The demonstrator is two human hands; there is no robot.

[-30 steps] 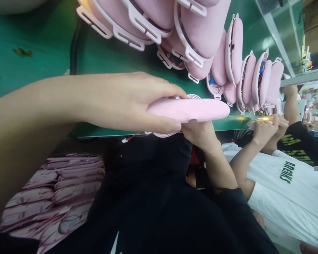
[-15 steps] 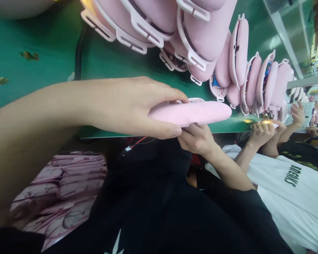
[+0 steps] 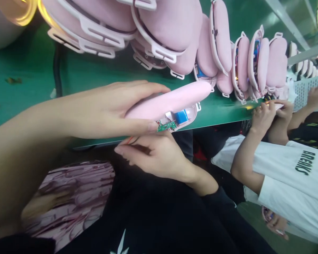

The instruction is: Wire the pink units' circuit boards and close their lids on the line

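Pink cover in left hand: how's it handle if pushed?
The pink cover looks smooth and undented, so probably stiff, maybe slippery. Its rounded face suggests it may rock. Pushing could stress the exposed green circuit board alongside.

The left forearm (image 3: 39,120) reaches in from the view's left edge, the left hand (image 3: 108,109) back-up, its thumb and fingers parted in a curved clasp. Lower down, the right forearm (image 3: 204,180) slants up leftward, and the right hand (image 3: 156,155) bends into a pinch, thumb extended.
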